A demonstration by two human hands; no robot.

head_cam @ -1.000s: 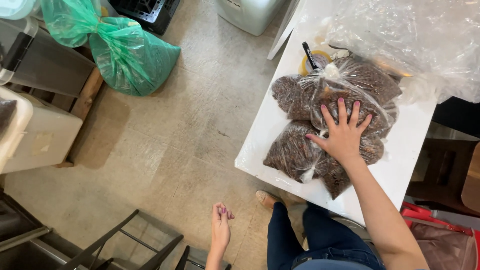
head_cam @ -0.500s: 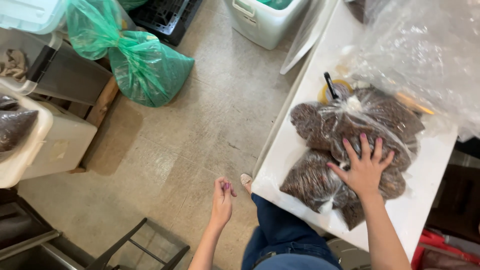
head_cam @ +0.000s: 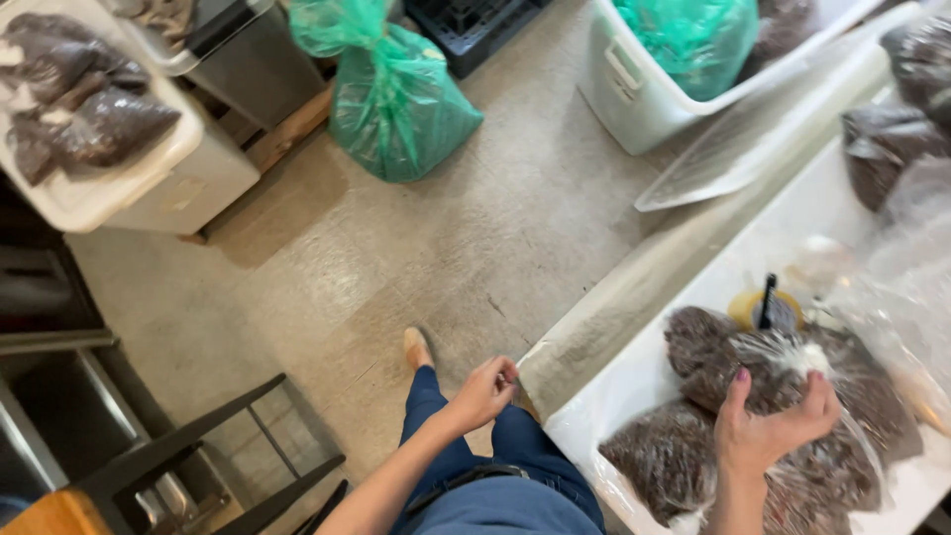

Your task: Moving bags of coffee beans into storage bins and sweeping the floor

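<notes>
My right hand (head_cam: 768,428) grips a clear plastic bag of dark brown material (head_cam: 792,381), one of several such bags piled on the white table (head_cam: 624,391) at the lower right. My left hand (head_cam: 485,391) hangs loosely curled beside my thigh near the table's corner, holding nothing. A black-handled tool stands in a yellow roll (head_cam: 765,305) just behind the bags. My jeans and one shoe (head_cam: 417,347) show below.
A green plastic sack (head_cam: 396,99) sits on the concrete floor. A white tub of dark bags (head_cam: 89,119) stands at the upper left, a white bin with a green liner (head_cam: 674,59) at the top right. A dark stool frame (head_cam: 228,446) is at the lower left.
My right hand has gone from lying flat on the bags to closing its fingers on one. My left hand rose toward the table corner. The view has shifted to show more of the floor and bins.
</notes>
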